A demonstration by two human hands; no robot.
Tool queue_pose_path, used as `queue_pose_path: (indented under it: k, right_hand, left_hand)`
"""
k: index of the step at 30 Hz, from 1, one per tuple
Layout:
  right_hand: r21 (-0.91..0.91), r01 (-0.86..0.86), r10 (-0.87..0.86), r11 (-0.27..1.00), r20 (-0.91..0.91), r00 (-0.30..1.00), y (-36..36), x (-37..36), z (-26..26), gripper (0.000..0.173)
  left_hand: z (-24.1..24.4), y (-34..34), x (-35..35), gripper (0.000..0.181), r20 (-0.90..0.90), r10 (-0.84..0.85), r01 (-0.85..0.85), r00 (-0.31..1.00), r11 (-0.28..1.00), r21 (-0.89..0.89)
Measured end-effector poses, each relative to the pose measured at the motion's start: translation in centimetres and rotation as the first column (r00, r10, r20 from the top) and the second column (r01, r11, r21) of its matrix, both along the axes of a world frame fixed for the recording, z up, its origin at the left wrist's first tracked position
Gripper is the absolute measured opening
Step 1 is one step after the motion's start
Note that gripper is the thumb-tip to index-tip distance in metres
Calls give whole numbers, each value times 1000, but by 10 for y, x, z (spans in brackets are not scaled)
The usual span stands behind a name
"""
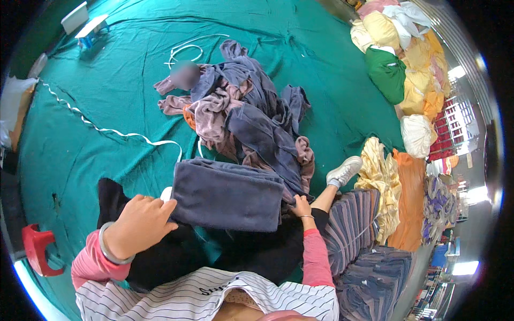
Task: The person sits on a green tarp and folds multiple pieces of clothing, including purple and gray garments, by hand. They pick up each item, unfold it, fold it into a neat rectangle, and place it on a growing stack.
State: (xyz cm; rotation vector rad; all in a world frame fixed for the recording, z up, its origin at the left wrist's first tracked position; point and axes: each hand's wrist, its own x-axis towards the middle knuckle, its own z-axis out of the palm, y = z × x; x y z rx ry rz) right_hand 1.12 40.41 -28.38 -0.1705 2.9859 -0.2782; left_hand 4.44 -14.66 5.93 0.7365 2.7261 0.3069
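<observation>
A stack of folded grey-blue towels (pixel 229 194) rests across my lap, in front of my body. My left hand (pixel 140 224) is at its left edge, thumb and forefinger apart with nothing visible between them; the other fingers are partly hidden. At the stack's right side, my right hand (pixel 302 206) has its fingers closed on the end of a loose grey cloth (pixel 304 196). Beyond the stack spreads a heap of crumpled grey-blue towels (pixel 261 124) mixed with mauve-brown towels (pixel 211 114). A bit of orange cloth (pixel 189 117) shows within the heap.
White tape (pixel 116 130) trails over the green floor sheet (pixel 108 88) to the stack. Bundled towels (pixel 353 228) stand right of me, beside yellow cloth (pixel 375 176) and orange cloth (pixel 407 196). Filled sacks (pixel 417 76) line the right. A red plastic stool (pixel 38 248) is at left.
</observation>
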Motion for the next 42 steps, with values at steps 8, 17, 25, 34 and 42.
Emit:
queue_pose_path:
  k: [8,17,25,34,42]
  right_hand:
    - [-4,154,-153,988,-164,975,-58,20,2,33]
    - [-463,26,-291,886,-512,808,-82,18,103,20]
    - [-794,22,-364,607,-253,896,-81,36,186,27]
    - [-261,157,-227,953,-267,936,-68,31,173,26]
    - [-444,307,-445,841,-247,861,-42,25,162,25]
  left_hand:
    - [-9,45,-20,41,53,-298,291,953,951,103]
    - [-34,131,-41,37,-25,-557,541,830,793,279]
    - [-48,134,-42,31,50,-586,565,809,798,209]
    - [-41,108,-48,37,99,-462,435,881,876,210]
    - [-48,97,-53,38,157,-429,412,890,902,128]
